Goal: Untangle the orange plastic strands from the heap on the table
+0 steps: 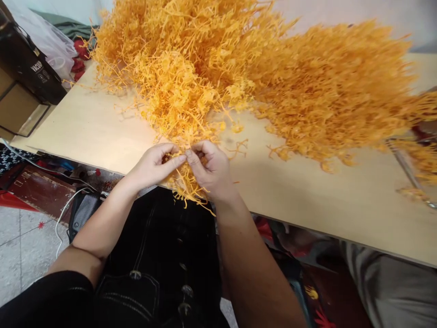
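Both of my hands meet at the table's front edge over a clump of orange artificial sprigs (186, 180), thin branching plastic stems with small tips. My left hand (159, 164) pinches the clump from the left, thumb pointing right. Close against it, my right hand (211, 168) pinches with thumb and curled forefinger at the same spot. Some strands hang below the hands over the edge. Just beyond them a large orange heap (177, 86) of the same sprigs spreads back across the table. What exactly lies between the fingertips is too small to make out.
A second orange heap (337, 86) covers the right part of the pale wooden table (307, 196). At left stand a black box (32, 59) marked VACUUM, a cardboard box (20, 102) and a clear plastic bag (51, 38). Cables (64, 218) hang below the table.
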{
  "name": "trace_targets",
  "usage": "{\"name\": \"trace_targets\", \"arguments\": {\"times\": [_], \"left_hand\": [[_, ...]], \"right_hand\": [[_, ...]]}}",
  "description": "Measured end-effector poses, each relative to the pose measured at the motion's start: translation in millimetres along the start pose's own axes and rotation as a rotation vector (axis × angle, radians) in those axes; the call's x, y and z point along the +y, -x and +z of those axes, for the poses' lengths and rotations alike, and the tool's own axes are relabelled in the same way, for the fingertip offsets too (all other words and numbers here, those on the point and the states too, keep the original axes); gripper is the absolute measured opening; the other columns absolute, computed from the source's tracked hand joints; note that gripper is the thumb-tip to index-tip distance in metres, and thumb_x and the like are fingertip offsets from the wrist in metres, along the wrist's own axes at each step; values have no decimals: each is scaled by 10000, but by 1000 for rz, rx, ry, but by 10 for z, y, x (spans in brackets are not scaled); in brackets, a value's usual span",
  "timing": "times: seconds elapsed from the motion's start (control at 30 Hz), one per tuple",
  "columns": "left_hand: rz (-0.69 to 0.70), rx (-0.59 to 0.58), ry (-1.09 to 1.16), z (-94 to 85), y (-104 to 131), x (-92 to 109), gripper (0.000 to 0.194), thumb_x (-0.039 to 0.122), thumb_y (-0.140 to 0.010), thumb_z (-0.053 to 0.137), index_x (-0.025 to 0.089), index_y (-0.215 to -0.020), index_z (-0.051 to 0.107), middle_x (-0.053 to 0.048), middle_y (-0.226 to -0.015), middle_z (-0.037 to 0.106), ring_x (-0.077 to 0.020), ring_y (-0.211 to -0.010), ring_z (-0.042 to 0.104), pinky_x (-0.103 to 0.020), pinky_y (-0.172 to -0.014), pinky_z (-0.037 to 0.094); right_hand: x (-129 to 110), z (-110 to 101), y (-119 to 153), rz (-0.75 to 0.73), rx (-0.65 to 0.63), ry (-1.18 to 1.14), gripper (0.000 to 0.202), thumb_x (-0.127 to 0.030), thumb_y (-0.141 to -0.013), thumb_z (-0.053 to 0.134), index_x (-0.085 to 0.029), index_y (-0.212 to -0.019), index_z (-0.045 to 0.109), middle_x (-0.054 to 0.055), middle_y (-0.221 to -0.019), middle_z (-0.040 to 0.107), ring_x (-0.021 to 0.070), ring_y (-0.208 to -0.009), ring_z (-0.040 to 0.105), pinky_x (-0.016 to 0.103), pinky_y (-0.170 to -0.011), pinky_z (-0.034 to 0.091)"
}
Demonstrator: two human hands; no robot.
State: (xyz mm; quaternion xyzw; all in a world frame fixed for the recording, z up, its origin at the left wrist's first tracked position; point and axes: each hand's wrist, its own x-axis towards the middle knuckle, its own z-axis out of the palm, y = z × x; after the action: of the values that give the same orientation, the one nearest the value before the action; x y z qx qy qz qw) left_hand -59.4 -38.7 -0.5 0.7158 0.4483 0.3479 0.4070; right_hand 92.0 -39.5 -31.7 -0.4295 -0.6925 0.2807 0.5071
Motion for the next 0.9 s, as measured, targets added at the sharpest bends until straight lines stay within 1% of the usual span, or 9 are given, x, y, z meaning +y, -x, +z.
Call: {"name": "trace_targets", "arguments": {"times": [0.13,0.33,0.43,0.53,0.63,0.67,0.73,0.83,0.9], "left_hand": [[-24,45,106,-6,-9,-30,308,394,-802,505,165,-601,461,34,-543,378,-66,-526,358,-215,-506,304],[-54,106,195,59,-61,-49,283,314,-752,526,158,-551,402,45,-526,358,-45,-494,325,-194,-466,266],[-112,84,395,121,-78,-16,236,286,-725,532,157,-572,407,55,-522,337,-33,-463,311,-181,-442,255],[-163,9,645,207,-87,26,245,287,-713,540,162,-575,380,59,-519,300,-24,-429,286,-169,-408,221],[-178,-57,823,287,-111,48,300,289,-722,524,166,-539,320,56,-498,253,-20,-406,248,-167,-392,194],[-184,-52,866,295,-125,48,319,296,-734,512,167,-531,302,53,-494,243,-20,-403,240,-168,-389,195],[-203,48,944,263,-154,37,358,328,-776,474,172,-533,261,48,-499,232,-24,-406,234,-171,-385,207],[-229,310,1033,123,-174,11,393,374,-842,396,177,-559,207,42,-519,232,-27,-412,240,-169,-377,216],[-281,383,1064,41,-163,5,391,375,-864,374,178,-571,206,43,-527,242,-22,-409,256,-165,-370,215]], "right_hand": [[4,3,-3,18,-81,-21,270,-388,-847,495,-192,-664,463,-37,-572,423,88,-538,376,280,-581,307],[-49,-15,-25,38,-88,-30,359,-346,-821,543,-187,-573,338,-52,-530,299,70,-517,293,262,-532,248],[-100,-25,-18,144,-93,-247,385,-386,-833,520,-191,-570,316,-55,-528,264,63,-493,262,247,-485,217],[-145,-16,-9,258,-100,-512,399,-454,-806,540,-196,-575,344,-60,-515,286,54,-457,255,230,-443,204],[-144,-28,-25,306,-65,-639,411,-464,-740,609,-195,-547,365,-61,-494,305,48,-435,259,219,-419,216],[-125,-50,-39,319,-33,-652,407,-446,-723,627,-195,-539,366,-60,-494,306,49,-435,267,218,-417,227],[-57,-125,-77,317,88,-673,414,-415,-713,628,-196,-523,332,-56,-501,282,54,-444,288,220,-426,264],[64,-251,-139,263,287,-700,454,-430,-751,550,-202,-535,221,-51,-514,200,71,-454,285,241,-464,330],[100,-280,-158,254,310,-672,459,-450,-772,515,-208,-564,186,-50,-532,171,79,-457,263,255,-475,338]]}}
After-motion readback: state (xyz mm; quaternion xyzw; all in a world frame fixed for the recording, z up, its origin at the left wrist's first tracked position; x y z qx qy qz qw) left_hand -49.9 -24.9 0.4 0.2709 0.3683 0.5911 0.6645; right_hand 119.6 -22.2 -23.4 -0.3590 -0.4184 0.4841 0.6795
